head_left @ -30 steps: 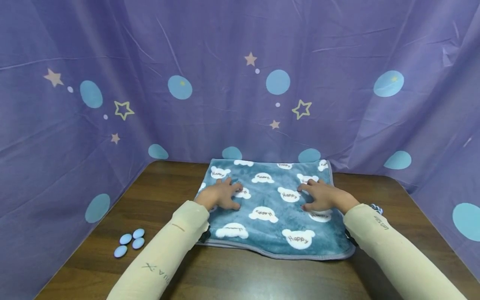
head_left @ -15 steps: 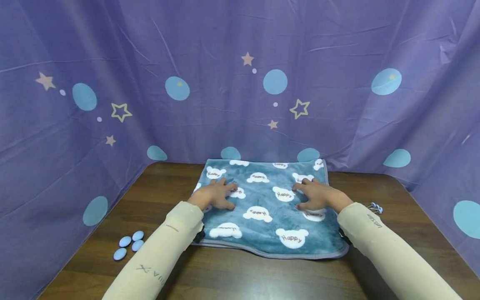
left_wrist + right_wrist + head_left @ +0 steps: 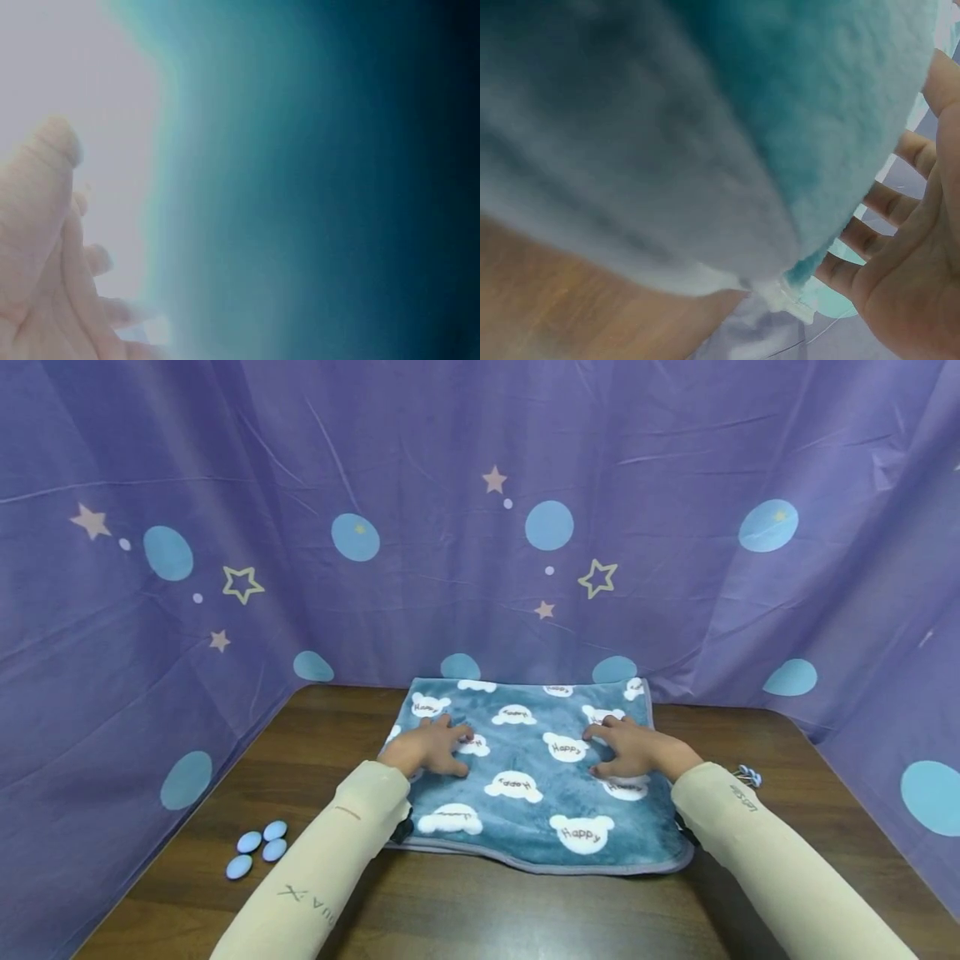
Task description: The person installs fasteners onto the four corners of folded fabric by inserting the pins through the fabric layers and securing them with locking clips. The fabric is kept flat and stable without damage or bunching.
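A teal plush blanket [image 3: 536, 752], printed with white bear heads and edged in grey, lies flat on the table. On its left part rests my left hand [image 3: 431, 749], fingers spread and slightly bent. My right hand [image 3: 633, 749] lies the same way on the right part, its thumb pointing inward. Neither hand grips the cloth. In the left wrist view, blurred blanket [image 3: 300, 187] fills most of the picture beside the thumb and fingers. The right wrist view shows the grey-edged blanket [image 3: 825, 127] close up, with my spread fingers [image 3: 889, 202] along it.
Several pale blue oval pieces [image 3: 274, 830] lie on the brown wooden table [image 3: 487, 910] at the left. Small pale blue things with thin stems [image 3: 750, 776] sit behind my right sleeve, partly hidden. A purple curtain [image 3: 450, 610] surrounds the table's back and sides.
The head view has shifted slightly, so the blanket and hands appear a little further left. Both hands stay in place on the blanket.
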`<state>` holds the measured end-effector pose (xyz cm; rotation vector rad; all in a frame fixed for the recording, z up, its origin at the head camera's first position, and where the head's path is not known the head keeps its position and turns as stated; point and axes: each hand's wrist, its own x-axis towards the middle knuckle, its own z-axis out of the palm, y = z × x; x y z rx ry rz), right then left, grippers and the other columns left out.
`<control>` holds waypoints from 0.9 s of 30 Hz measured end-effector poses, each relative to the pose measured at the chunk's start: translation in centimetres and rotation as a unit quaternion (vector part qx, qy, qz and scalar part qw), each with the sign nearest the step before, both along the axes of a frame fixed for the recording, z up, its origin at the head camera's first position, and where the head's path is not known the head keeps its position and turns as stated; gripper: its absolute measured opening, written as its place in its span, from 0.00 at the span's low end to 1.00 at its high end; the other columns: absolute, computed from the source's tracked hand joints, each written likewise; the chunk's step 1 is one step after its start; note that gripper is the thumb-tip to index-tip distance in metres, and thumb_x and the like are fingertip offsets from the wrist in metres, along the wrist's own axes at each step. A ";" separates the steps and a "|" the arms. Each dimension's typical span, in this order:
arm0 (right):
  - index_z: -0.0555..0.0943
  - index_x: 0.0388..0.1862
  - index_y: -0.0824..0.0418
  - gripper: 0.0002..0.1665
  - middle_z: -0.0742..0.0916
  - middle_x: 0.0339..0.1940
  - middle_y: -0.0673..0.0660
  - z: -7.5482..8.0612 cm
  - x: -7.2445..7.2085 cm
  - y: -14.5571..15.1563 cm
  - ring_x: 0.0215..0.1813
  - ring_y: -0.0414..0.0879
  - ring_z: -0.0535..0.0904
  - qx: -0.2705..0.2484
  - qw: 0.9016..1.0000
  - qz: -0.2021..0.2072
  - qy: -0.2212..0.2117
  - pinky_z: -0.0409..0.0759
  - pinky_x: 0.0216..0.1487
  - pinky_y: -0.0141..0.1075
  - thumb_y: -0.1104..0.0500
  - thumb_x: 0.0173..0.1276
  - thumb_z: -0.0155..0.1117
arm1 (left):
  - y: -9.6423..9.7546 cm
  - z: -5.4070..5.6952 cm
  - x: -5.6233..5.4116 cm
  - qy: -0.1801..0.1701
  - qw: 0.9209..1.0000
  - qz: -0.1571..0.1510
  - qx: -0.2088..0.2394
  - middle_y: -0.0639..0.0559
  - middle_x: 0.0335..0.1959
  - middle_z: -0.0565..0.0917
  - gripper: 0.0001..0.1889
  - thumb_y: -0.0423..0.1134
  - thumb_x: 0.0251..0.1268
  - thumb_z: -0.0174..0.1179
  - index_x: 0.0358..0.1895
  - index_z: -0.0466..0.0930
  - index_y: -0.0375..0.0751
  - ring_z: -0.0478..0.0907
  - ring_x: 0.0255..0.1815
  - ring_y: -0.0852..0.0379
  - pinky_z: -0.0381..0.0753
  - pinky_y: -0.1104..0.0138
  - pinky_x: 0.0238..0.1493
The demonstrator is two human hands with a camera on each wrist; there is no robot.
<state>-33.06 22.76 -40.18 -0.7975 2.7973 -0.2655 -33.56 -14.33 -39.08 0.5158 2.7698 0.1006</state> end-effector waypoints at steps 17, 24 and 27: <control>0.74 0.71 0.63 0.34 0.77 0.68 0.69 1.2 2.0 5.3 0.68 0.69 0.72 -0.031 0.998 -0.006 0.058 0.71 0.64 0.65 0.43 0.76 0.63 | 4.9 0.8 3.1 0.062 0.995 -0.077 0.030 0.42 0.67 0.76 0.21 0.50 0.76 0.58 0.67 0.77 0.49 0.73 0.67 0.41 0.75 0.45 0.63; 0.78 0.67 0.64 0.33 0.82 0.62 0.68 2.0 2.7 8.2 0.63 0.68 0.77 -0.008 0.996 -0.024 0.084 0.74 0.59 0.64 0.44 0.73 0.66 | 8.0 1.0 5.0 0.039 0.983 -0.163 0.075 0.46 0.68 0.76 0.23 0.50 0.79 0.55 0.70 0.75 0.48 0.75 0.66 0.48 0.76 0.52 0.63; 0.79 0.64 0.66 0.31 0.82 0.60 0.69 2.2 3.0 9.4 0.61 0.68 0.78 -0.004 0.995 -0.024 0.095 0.75 0.58 0.64 0.45 0.73 0.67 | 9.4 0.9 5.8 0.041 0.976 -0.194 0.085 0.50 0.67 0.76 0.22 0.50 0.79 0.56 0.70 0.76 0.51 0.75 0.65 0.51 0.76 0.56 0.64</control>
